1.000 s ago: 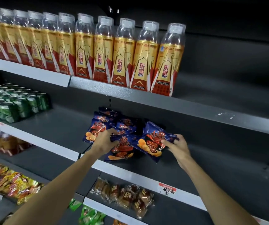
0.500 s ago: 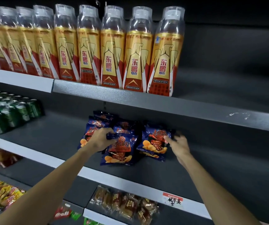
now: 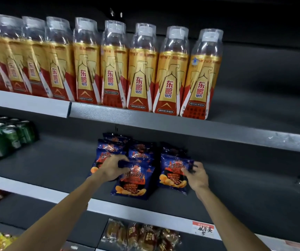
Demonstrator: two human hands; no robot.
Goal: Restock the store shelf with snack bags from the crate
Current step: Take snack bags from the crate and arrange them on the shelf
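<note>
Your fingers on the left hand [image 3: 112, 168] curl over the top edge of the middle snack bag [image 3: 132, 180], pinching it against the thumb. That bag lies flat on the dark middle shelf [image 3: 55, 165], its bottom edge toward the shelf's grey front lip. Your right hand [image 3: 197, 176] has its fingertips [image 3: 185, 172] bent around the right edge of another snack bag [image 3: 173, 173], which sits just beside the middle one. Behind and left of these two, more blue bags [image 3: 113, 147] lie in overlapping rows, reaching back toward the shelf's rear wall. You can see green cans [image 3: 6, 136] well apart to the left on the same shelf. Above, a row of gold and red drink bottles [image 3: 140, 69] stands upright along the upper shelf. Below your forearms, clear-wrapped brown snacks [image 3: 142, 234] lie on the lower shelf, near a red and white price tag [image 3: 203, 230].
</note>
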